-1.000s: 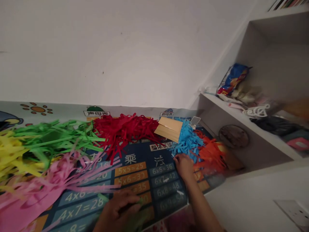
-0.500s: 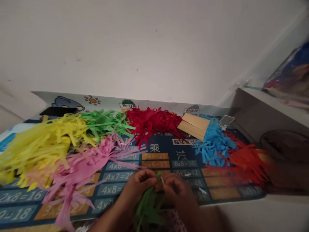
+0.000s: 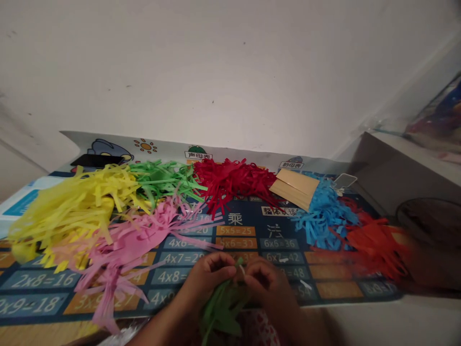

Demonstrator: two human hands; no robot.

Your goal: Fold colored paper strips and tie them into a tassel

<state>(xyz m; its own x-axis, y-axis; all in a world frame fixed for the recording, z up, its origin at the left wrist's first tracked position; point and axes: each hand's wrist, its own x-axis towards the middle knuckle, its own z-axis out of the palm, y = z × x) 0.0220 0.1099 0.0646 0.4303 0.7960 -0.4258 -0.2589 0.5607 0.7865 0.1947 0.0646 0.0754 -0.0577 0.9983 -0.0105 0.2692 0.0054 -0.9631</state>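
My left hand (image 3: 209, 276) is closed in a pinch around the upper end of a green paper tassel (image 3: 222, 312), whose fringe hangs down in front of me. Close beside it, my right hand (image 3: 267, 279) has its fingers pressed together at a thin white strip (image 3: 242, 269) by the tassel's top. Whether that strip is tape or string I cannot make out. Both hands are just over the front part of a printed table mat (image 3: 173, 259), and the fingertips partly hide the tassel's top.
Around the mat lie yellow fringe (image 3: 72, 206), green fringe (image 3: 165, 178), pink fringe (image 3: 133, 235), red fringe (image 3: 236, 182), blue fringe (image 3: 326, 216) and orange-red fringe (image 3: 378, 245). A tan paper piece (image 3: 295, 186) rests against the blue. A dark phone-like slab (image 3: 97, 161) lies back left; a box (image 3: 410, 178) stands right.
The whole scene has shifted slightly to the right in view as the head moved. Both hands keep their hold at the green tassel's top, with little visible motion.
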